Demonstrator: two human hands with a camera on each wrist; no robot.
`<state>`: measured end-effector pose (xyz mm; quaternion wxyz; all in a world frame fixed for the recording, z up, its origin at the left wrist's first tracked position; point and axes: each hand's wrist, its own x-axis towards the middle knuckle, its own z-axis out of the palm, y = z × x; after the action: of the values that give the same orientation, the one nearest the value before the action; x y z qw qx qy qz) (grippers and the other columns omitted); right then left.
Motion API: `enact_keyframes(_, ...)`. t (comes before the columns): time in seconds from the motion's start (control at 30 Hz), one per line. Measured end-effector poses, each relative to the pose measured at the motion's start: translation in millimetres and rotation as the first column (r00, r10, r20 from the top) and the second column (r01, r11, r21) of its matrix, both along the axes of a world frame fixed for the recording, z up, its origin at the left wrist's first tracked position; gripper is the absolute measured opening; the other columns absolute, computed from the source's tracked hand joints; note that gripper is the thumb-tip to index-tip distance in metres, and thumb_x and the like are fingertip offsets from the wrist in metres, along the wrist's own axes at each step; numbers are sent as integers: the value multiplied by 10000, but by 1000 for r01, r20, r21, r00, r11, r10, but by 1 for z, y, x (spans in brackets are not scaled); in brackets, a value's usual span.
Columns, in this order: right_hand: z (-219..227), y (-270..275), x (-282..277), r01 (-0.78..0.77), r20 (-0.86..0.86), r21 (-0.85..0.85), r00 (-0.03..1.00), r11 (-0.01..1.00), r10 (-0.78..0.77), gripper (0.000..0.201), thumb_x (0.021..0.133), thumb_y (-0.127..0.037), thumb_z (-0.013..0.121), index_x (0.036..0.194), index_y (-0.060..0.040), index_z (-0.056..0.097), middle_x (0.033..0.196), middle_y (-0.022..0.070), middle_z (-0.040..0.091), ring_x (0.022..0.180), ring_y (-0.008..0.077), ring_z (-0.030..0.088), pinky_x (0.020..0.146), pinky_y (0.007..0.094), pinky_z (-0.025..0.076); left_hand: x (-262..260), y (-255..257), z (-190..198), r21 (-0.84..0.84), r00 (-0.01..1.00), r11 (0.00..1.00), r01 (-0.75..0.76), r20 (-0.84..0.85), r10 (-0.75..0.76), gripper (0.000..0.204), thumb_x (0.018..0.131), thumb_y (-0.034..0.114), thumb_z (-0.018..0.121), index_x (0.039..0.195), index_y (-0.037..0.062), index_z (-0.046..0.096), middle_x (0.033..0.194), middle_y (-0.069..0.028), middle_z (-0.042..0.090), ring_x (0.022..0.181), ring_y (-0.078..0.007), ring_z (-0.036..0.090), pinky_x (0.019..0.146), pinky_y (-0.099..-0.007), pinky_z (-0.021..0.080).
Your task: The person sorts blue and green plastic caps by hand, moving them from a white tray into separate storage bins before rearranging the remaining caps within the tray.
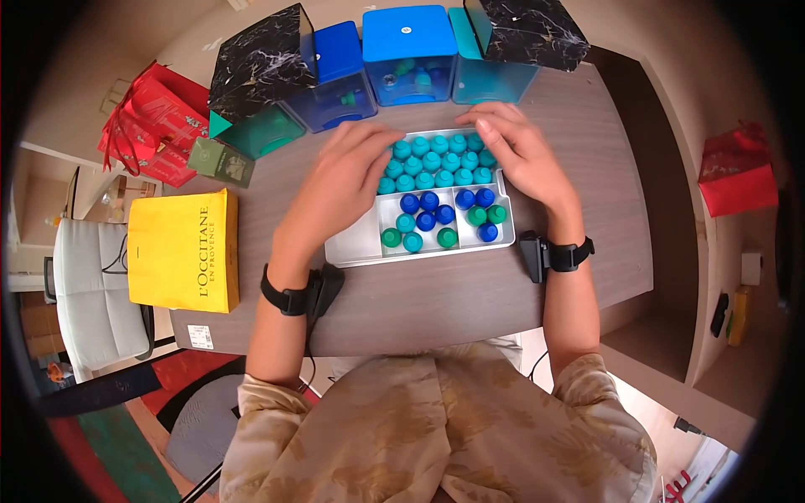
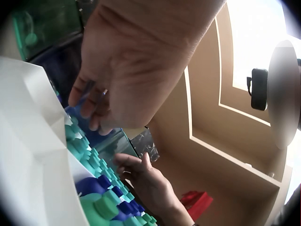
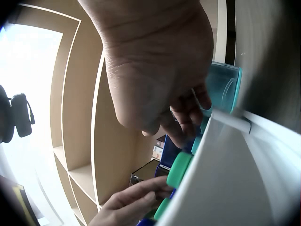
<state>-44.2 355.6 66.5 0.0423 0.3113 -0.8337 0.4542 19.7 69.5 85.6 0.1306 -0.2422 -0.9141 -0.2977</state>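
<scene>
A white compartment tray point(image 1: 360, 251) lies on the table. Teal bottles point(image 1: 432, 161) in rows fill its far section; blue bottles point(image 1: 425, 221) mixed with green and teal ones stand in two near compartments. My left hand point(image 1: 340, 180) is over the tray's left side, fingers loosely bent toward the far edge, holding nothing visible. Around the far right corner is my right hand point(image 1: 524, 155), its fingers relaxed beside the teal bottles. Both hands also show in the left wrist view, the left point(image 2: 136, 70) close up and the right point(image 2: 153, 188) beyond the bottles. Whether fingertips touch the tray is unclear.
Behind the tray stand a bright blue bin point(image 1: 409, 38), a dark blue bin point(image 1: 340, 54), teal and green bins, and black marbled lids point(image 1: 264, 63). To the left are a yellow bag point(image 1: 180, 251), a small green box point(image 1: 220, 162) and a red bag point(image 1: 159, 121).
</scene>
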Motion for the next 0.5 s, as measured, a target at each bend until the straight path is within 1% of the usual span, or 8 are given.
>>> enact_keyframes(0.1, -2, -9, 4, -22, -41, 21, 999, 1000, 23, 380, 1120, -309, 530, 1178, 0, 743, 1198, 115, 682, 1212, 308, 572, 1071, 393, 452, -17, 12, 1, -80, 996, 996, 45, 85, -38, 288, 1011, 18, 586, 1282, 16, 685, 1234, -156, 664, 1227, -369, 575, 1044, -429, 490)
enact_keyframes(0.2, -6, -13, 6, -56, -52, 41, 997, 998, 58, 393, 1120, -315, 527, 1177, 11, 740, 1176, 119, 680, 1216, 304, 563, 1072, 396, 448, -35, 20, -14, -101, 986, 985, 138, 111, -127, 296, 983, -8, 583, 1260, 2, 689, 1218, -161, 663, 1226, -370, 582, 1047, -438, 496)
enact_keyframes(0.3, -8, -14, 6, -65, -50, 55, 996, 996, 68, 399, 1119, -321, 528, 1177, 13, 737, 1176, 124, 685, 1208, 310, 564, 1069, 404, 450, -39, 26, -17, -113, 981, 980, 162, 124, -148, 312, 962, -26, 579, 1251, -8, 693, 1215, -169, 668, 1195, -379, 605, 1039, -448, 506)
enact_keyframes(0.4, -12, -14, 6, -67, -76, 56, 995, 996, 71, 400, 1118, -323, 527, 1178, 13, 736, 1169, 134, 702, 1184, 326, 576, 1068, 416, 452, -37, 30, -15, -99, 978, 982, 160, 151, -144, 310, 962, -23, 581, 1250, -17, 695, 1214, -192, 680, 1161, -395, 633, 1020, -455, 519)
enact_keyframes(0.5, -12, -13, 5, -76, -98, 51, 992, 996, 81, 401, 1119, -326, 526, 1177, 10, 736, 1147, 149, 721, 1151, 340, 594, 1068, 426, 455, -33, 32, -11, -126, 976, 977, 170, 156, -150, 309, 979, -11, 577, 1268, -18, 686, 1229, -211, 689, 1157, -408, 645, 1014, -464, 523)
